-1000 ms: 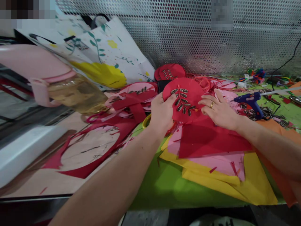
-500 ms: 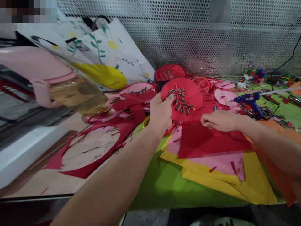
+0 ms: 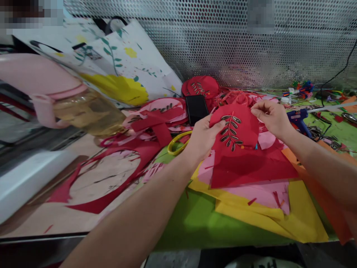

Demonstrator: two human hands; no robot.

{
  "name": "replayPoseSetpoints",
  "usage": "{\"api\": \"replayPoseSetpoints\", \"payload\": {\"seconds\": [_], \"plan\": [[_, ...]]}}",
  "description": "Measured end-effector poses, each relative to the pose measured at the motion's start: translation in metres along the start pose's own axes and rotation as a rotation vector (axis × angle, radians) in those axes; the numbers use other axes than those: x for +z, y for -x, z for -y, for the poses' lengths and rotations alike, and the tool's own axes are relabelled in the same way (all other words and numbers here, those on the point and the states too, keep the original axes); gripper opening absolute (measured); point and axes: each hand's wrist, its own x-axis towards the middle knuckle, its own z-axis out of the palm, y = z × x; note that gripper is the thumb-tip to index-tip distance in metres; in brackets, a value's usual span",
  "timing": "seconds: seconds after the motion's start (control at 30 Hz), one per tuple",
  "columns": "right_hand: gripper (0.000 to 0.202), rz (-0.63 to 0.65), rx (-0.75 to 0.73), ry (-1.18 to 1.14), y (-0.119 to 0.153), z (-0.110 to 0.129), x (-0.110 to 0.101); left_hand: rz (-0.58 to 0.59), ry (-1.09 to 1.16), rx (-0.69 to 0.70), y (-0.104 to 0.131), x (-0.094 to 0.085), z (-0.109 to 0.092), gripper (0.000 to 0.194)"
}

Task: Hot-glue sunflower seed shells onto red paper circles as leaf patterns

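Observation:
A round red paper disc point(image 3: 248, 128) bearing a branch of dark seeds is tilted above the red sheets. My left hand point(image 3: 202, 137) pinches its left edge, thumb on the front. At its upper right edge, my right hand point(image 3: 269, 114) has thumb and fingertips pressed together; what they hold is too small to make out. Beneath the disc lie a red sheet point(image 3: 251, 169), pink paper point(image 3: 262, 196) and yellow paper point(image 3: 301, 216). Behind my right hand is a blue glue gun point(image 3: 299, 120), partly covered.
A black phone point(image 3: 196, 108) and yellow scissors handle point(image 3: 174, 147) lie beyond my left wrist. Left are a pink-topped bottle point(image 3: 92, 111), a red cut-out sheet point(image 3: 111, 201) and a flowered bag point(image 3: 145, 70). More red discs point(image 3: 206, 85) rest near the perforated metal panel point(image 3: 209, 37).
The red disc and my left hand have moved right and slightly down, uncovering the phone and scissors handle. My right hand has risen to the disc's upper right edge.

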Motion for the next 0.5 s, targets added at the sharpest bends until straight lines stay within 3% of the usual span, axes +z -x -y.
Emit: {"api": "replayPoseSetpoints", "payload": {"seconds": [0.17, 0.37, 0.5], "plan": [[0.013, -0.021, -0.167, 0.231, 0.007, 0.008, -0.004, -0.011, 0.034, -0.040, 0.001, 0.001, -0.002, 0.023], [0.023, -0.032, -0.513, 0.775, 0.014, 0.003, -0.009, -0.044, 0.069, -0.115, 0.000, 0.001, -0.002, 0.024], [0.023, -0.090, -0.797, 0.856, 0.014, -0.007, -0.008, -0.061, 0.080, -0.137, -0.002, 0.000, -0.001, 0.026]]}}
